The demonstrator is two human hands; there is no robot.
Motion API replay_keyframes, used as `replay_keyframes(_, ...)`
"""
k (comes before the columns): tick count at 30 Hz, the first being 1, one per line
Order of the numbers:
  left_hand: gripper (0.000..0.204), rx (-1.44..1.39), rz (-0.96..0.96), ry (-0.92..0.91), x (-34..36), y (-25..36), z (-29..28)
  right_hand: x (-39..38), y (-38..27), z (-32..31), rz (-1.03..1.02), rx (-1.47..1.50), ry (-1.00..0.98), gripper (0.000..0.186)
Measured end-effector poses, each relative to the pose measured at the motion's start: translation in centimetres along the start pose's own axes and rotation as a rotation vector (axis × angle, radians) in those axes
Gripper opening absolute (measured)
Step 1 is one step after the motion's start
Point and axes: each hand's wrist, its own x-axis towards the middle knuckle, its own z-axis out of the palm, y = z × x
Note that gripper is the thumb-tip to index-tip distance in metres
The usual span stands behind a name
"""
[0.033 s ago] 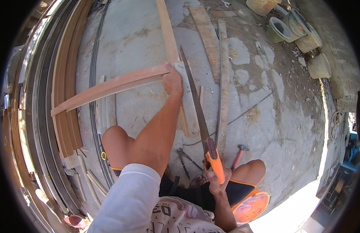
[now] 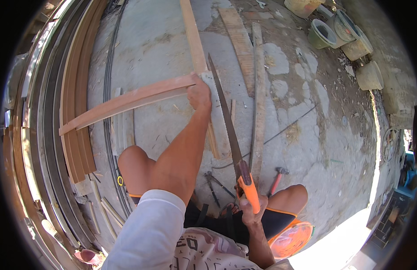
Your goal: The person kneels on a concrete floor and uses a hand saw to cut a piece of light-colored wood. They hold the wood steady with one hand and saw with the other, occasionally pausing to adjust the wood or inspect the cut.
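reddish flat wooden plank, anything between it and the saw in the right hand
Yes, as seen here: the left hand, gripping the right end of the reddish flat wooden plank, lies between it and the orange-handled handsaw in the right hand. A pale flat surface also shows there, at unclear depth.

I see the saw (image 2: pixel 234 137) barring the way just right of the left fingers (image 2: pixel 199 85). Leftward runs the beam (image 2: pixel 132 96), with open floor (image 2: pixel 161 123) on its near side.
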Motion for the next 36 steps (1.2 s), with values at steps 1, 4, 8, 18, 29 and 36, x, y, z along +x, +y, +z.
replay_keyframes(1, 0.097, 0.001, 0.002, 0.003, -0.1, 0.1, -0.1, -0.4, 0.0, -0.1, 0.034, 0.019, -0.015, 0.050)
replay_keyframes(4, 0.097, 0.000, 0.017, 0.009, -0.2, 0.0, -0.1, -1.6, 0.0, 0.2, 0.004, 0.001, 0.034, 0.044)
replay_keyframes(8, 0.096, -0.037, 0.025, -0.003, -0.4, -0.2, 0.0, -0.2, -1.0, 1.1, 0.083, 0.108, 0.027, 0.038)
replay_keyframes(18, 0.095, -0.071, 0.031, -0.012, -0.7, 0.7, -0.4, -0.2, -2.9, 0.8, -0.015, -0.013, 0.053, 0.032)
replay_keyframes(29, 0.091, -0.119, 0.031, -0.018, -1.0, 0.1, -0.9, -2.4, -2.9, 0.8, 0.047, 0.055, 0.063, 0.030)
replay_keyframes(36, 0.091, -0.087, 0.006, -0.030, -0.9, -0.6, 0.1, 8.6, -3.1, 3.9, 0.089, 0.015, 0.014, 0.029)
